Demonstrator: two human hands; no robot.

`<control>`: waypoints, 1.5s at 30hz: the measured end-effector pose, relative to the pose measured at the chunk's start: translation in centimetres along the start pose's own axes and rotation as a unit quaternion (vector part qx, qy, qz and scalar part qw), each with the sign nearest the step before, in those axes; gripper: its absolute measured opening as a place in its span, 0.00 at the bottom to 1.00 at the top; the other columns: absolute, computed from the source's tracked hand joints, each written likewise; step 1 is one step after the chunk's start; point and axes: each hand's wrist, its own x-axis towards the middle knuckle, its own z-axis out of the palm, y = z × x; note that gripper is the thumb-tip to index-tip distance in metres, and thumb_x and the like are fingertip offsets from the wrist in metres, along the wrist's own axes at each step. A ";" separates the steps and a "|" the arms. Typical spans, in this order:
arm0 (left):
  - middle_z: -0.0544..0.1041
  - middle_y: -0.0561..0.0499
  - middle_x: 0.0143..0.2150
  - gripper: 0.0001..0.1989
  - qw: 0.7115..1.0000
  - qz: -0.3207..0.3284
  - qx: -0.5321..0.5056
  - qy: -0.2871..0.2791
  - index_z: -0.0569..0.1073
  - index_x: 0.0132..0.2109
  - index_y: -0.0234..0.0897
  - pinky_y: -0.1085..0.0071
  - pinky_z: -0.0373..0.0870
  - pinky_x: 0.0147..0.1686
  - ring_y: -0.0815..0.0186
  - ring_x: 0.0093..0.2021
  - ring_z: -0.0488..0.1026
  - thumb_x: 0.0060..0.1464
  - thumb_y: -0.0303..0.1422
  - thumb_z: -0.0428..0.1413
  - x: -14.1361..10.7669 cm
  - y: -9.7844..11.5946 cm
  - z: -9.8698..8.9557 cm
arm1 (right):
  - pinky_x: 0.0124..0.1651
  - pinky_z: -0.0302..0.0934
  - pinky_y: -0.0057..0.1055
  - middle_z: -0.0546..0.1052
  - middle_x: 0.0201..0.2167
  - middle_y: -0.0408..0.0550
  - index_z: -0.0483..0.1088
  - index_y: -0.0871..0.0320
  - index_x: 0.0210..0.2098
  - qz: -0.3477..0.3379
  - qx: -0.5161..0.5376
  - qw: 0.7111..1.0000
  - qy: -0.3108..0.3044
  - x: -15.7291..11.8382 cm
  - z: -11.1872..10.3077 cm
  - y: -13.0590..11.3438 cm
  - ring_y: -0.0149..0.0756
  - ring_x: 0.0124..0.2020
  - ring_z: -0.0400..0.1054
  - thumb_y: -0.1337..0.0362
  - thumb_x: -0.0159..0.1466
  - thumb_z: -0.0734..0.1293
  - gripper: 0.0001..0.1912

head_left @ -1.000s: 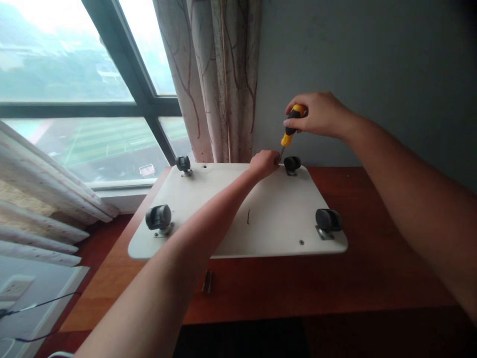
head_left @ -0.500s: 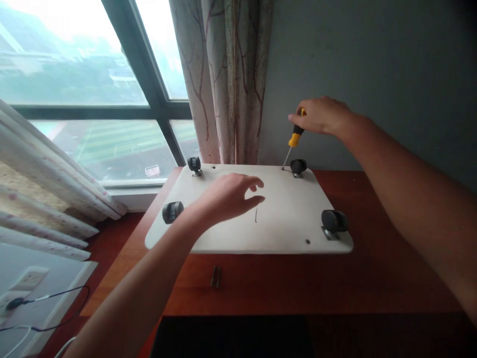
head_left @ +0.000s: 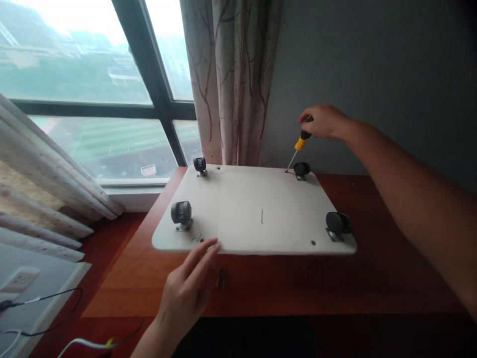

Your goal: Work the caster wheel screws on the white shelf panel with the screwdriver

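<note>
A white board (head_left: pixel 242 199) with rounded corners lies on a reddish wooden table (head_left: pixel 283 283), black casters (head_left: pixel 181 213) fixed near its corners. At the upper right, my right hand (head_left: pixel 323 122) grips the handle of a yellow and black screwdriver (head_left: pixel 300 143). The tool leans, its tip at a hole by the board's far edge, beside the far right caster (head_left: pixel 301 169). My left hand (head_left: pixel 190 278) is at the board's near edge with its fingers extended and nothing visible in them. Just right of it, two bolts (head_left: pixel 221 277) lie on the table.
A window (head_left: pixel 122 144) and curtains (head_left: pixel 238 84) stand behind and to the left. The grey wall (head_left: pixel 354 59) rises behind the board. Cables (head_left: pixel 89 342) and a wall socket (head_left: pixel 22 279) are at the lower left.
My left hand has moved from over the middle of the board down and left to its near edge. My right hand still holds the screwdriver, which leans a little more. The view has shifted slightly.
</note>
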 end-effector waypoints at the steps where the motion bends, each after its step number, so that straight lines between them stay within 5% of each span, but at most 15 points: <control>1: 0.73 0.43 0.64 0.29 1.000 0.005 0.009 -0.005 0.65 0.68 0.48 0.66 0.80 0.51 0.57 0.56 0.79 0.63 0.22 0.51 -0.5 -0.2 0.1 | 0.43 0.70 0.43 0.80 0.50 0.52 0.78 0.51 0.47 -0.005 0.018 1.000 -0.012 0.1 -0.1 0.1 0.49 0.45 0.75 0.58 0.63 0.68 0.14; 5: 0.70 0.42 0.67 0.34 1.000 0.011 0.025 -0.012 0.58 0.72 0.49 0.65 0.79 0.53 0.55 0.61 0.76 0.63 0.22 0.51 -1.4 -0.6 0.9 | 0.44 0.70 0.44 0.81 0.47 0.53 0.76 0.52 0.53 -0.002 0.013 1.000 0.003 -0.3 -0.3 0.1 0.50 0.44 0.76 0.56 0.63 0.69 0.20; 9: 0.71 0.41 0.66 0.35 1.000 0.008 0.015 0.014 0.58 0.73 0.48 0.66 0.80 0.52 0.56 0.58 0.77 0.63 0.22 0.51 -1.5 -0.8 1.8 | 0.49 0.66 0.52 0.80 0.45 0.61 0.78 0.55 0.46 0.026 -0.059 0.997 0.043 -0.7 -0.1 0.2 0.59 0.49 0.74 0.45 0.64 0.65 0.22; 15: 0.71 0.41 0.64 0.34 0.999 0.013 -0.001 0.031 0.60 0.71 0.48 0.68 0.80 0.50 0.57 0.59 0.76 0.61 0.20 0.51 -1.8 -1.6 2.7 | 0.37 0.68 0.40 0.80 0.46 0.51 0.75 0.51 0.49 0.017 0.031 0.999 -0.024 0.3 0.2 1.3 0.45 0.39 0.75 0.54 0.63 0.67 0.17; 22: 0.72 0.41 0.63 0.33 0.999 0.009 -0.010 0.032 0.62 0.70 0.47 0.66 0.79 0.52 0.57 0.60 0.75 0.61 0.19 0.50 -1.9 -1.8 2.6 | 0.43 0.59 0.43 0.79 0.41 0.64 0.74 0.56 0.44 0.012 -0.066 0.997 0.048 -1.1 0.0 1.0 0.51 0.42 0.71 0.45 0.66 0.63 0.22; 28: 0.73 0.43 0.64 0.33 0.999 0.005 -0.014 0.041 0.63 0.69 0.49 0.61 0.77 0.57 0.57 0.59 0.77 0.61 0.20 0.49 -1.9 -1.9 2.9 | 0.48 0.58 0.37 0.77 0.53 0.60 0.74 0.56 0.46 -0.061 -0.051 0.997 0.021 -0.7 0.1 0.9 0.44 0.48 0.69 0.61 0.65 0.65 0.11; 35: 0.70 0.42 0.66 0.34 1.000 0.002 -0.015 0.022 0.60 0.71 0.49 0.61 0.77 0.57 0.56 0.62 0.74 0.61 0.19 0.49 -2.4 -2.0 2.9 | 0.45 0.57 0.43 0.79 0.45 0.62 0.71 0.54 0.44 -0.012 -0.042 0.996 0.074 -2.3 0.4 0.4 0.52 0.44 0.70 0.48 0.65 0.66 0.17; 41: 0.69 0.40 0.66 0.36 1.000 0.011 -0.015 0.017 0.59 0.72 0.47 0.62 0.77 0.56 0.56 0.63 0.73 0.61 0.17 0.49 -2.3 -1.9 2.7 | 0.46 0.59 0.37 0.78 0.49 0.59 0.68 0.53 0.42 -0.052 0.000 0.998 0.046 -1.9 0.6 0.6 0.45 0.47 0.69 0.63 0.62 0.66 0.08; 45: 0.68 0.40 0.67 0.36 1.000 0.017 -0.013 0.017 0.59 0.72 0.47 0.64 0.76 0.57 0.57 0.63 0.72 0.60 0.16 0.49 -2.4 -2.0 2.8 | 0.43 0.58 0.41 0.79 0.47 0.63 0.69 0.53 0.43 -0.025 -0.031 0.997 0.065 -2.4 0.4 0.6 0.50 0.43 0.70 0.51 0.64 0.67 0.14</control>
